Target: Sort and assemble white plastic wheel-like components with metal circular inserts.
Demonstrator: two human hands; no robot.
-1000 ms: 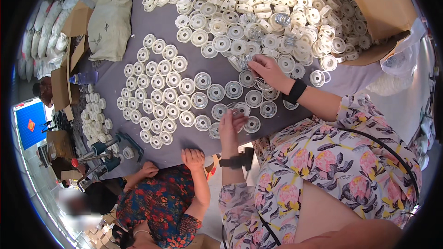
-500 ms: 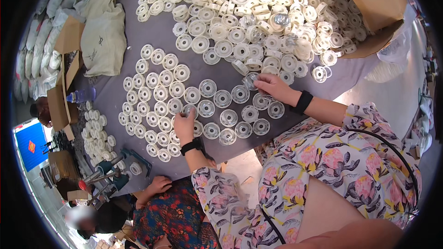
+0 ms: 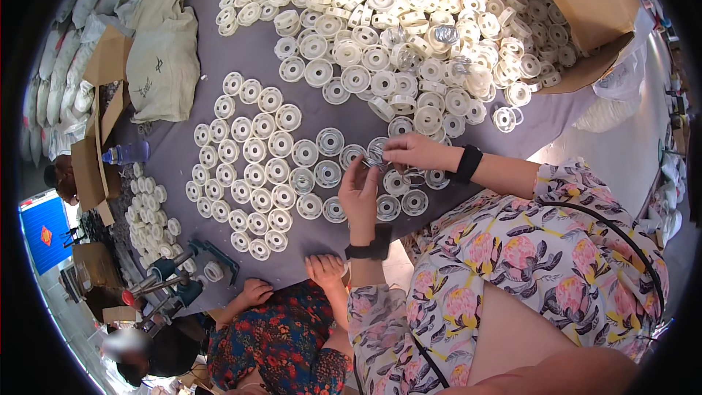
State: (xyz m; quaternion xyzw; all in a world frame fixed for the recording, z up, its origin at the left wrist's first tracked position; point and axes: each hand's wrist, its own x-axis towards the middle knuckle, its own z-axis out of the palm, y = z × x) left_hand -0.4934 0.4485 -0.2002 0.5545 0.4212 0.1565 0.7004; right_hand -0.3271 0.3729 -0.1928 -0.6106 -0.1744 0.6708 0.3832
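Note:
My right hand point(image 3: 423, 152) is closed, its fingertips pinching a small stack of thin silvery metal rings point(image 3: 376, 148). Close against it, my left hand point(image 3: 360, 194) has thumb and forefinger at the lower edge of those rings, seemingly gripping one of them. Both hands are over rows of round white plastic wheels. Several wheels nearby, such as the one just left of my hands point(image 3: 327, 173), show a grey metallic face. Rings lie on another wheel point(image 3: 302, 181). Farther left, the wheels point(image 3: 254, 149) look plain white. My hands hide some wheels beneath them.
A large heap of white wheels point(image 3: 380, 0) covers the far side, beside a tipped cardboard box point(image 3: 585, 0). At left are a cloth sack point(image 3: 162, 66), smaller white parts point(image 3: 150, 212) and a green clamp-like tool point(image 3: 175, 278). A co-worker's hands point(image 3: 325, 269) rest at the near edge.
My left hand has moved right, away from a wheel where rings now show, to meet my right hand. My right hand has shifted left and nearer with the rings. A co-worker's other hand has appeared.

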